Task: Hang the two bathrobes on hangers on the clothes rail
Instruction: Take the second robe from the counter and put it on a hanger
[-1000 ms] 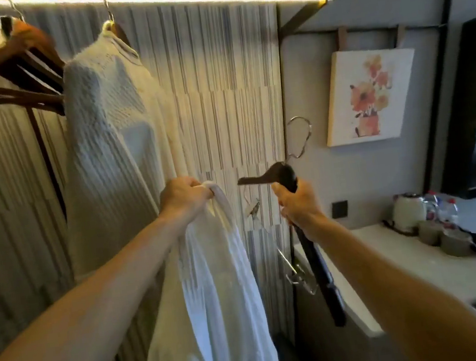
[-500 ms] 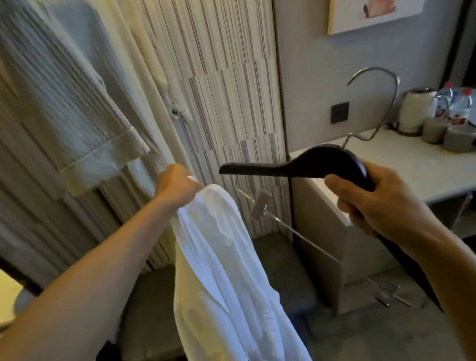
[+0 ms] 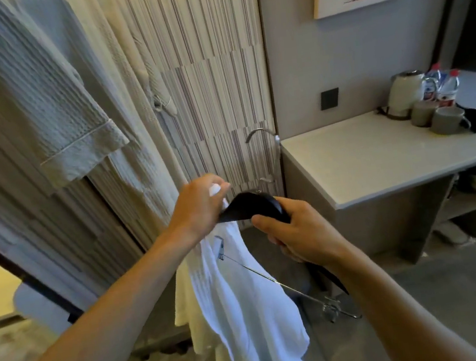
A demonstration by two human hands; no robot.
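Head view: hung bathrobe [image 3: 46, 93] left, counter [image 3: 379, 161] right.

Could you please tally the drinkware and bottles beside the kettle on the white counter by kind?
Grey ceramic mugs: 2
Clear plastic water bottles with red caps: 2
Total: 4
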